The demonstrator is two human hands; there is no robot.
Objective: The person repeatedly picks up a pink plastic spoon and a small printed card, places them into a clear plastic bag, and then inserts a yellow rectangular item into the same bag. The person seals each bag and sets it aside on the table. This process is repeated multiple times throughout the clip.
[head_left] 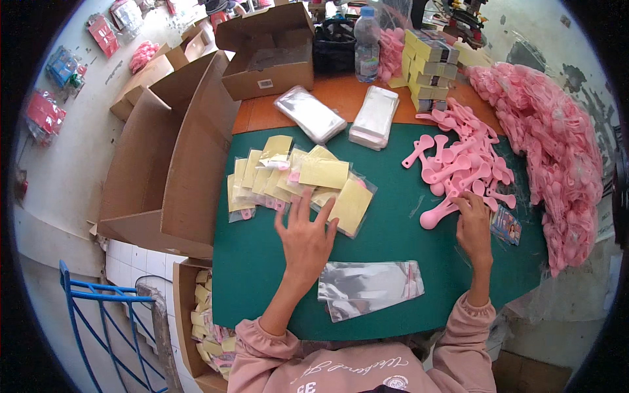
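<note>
The left hand (305,237) is spread, empty, by yellow-card packets (324,173); right hand (473,226) curls at pink scoop (431,219), grip unclear; carton (196,157) stands left.

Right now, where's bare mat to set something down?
Green mat: the middle, between yellow-card pouches and pink measuring spoons, above the clear plastic sleeves; also lower left, below those pouches and left of the left hand. Crowded: upper right, with loose spoons and bagged spoons.

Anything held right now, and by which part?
Left hand: nothing, fingers spread. Right hand: fingertips at the handle of a pink plastic spoon; whether gripped, can't tell.
</note>
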